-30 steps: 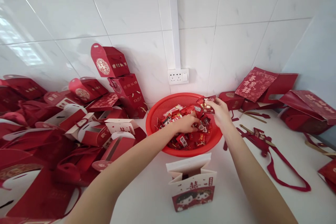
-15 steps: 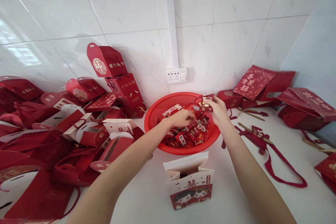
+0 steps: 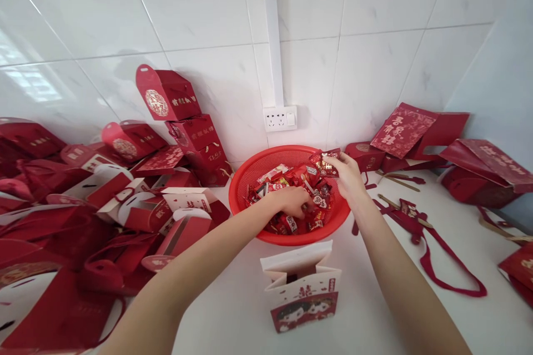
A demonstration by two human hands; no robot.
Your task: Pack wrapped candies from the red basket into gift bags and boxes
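Note:
A red perforated plastic basket (image 3: 245,216) holds a pile of small wrapped candies (image 3: 291,224), mostly in red wrappers. Down in that pile is my left hand (image 3: 293,199), its fingers bent among the wrappers and their tips partly hidden. I cannot make out what, if anything, they pinch. At the basket's right rim my right hand (image 3: 347,175) grips red candy packets (image 3: 326,163) with gold print between thumb and fingers. In front of the basket stands a white and red paper gift bag (image 3: 303,294), upright with its top open and a cartoon couple on its face.
Many red gift boxes (image 3: 175,94) are heaped and stacked on the left. More red boxes (image 3: 400,130) lie at the back right, with ribbon handles (image 3: 449,280) on the white table (image 3: 353,310). A socket (image 3: 280,118) is on the tiled wall behind.
My left hand has shifted slightly down and deeper into the candies, uncovering some behind it. My right hand stays at the rim with its packets.

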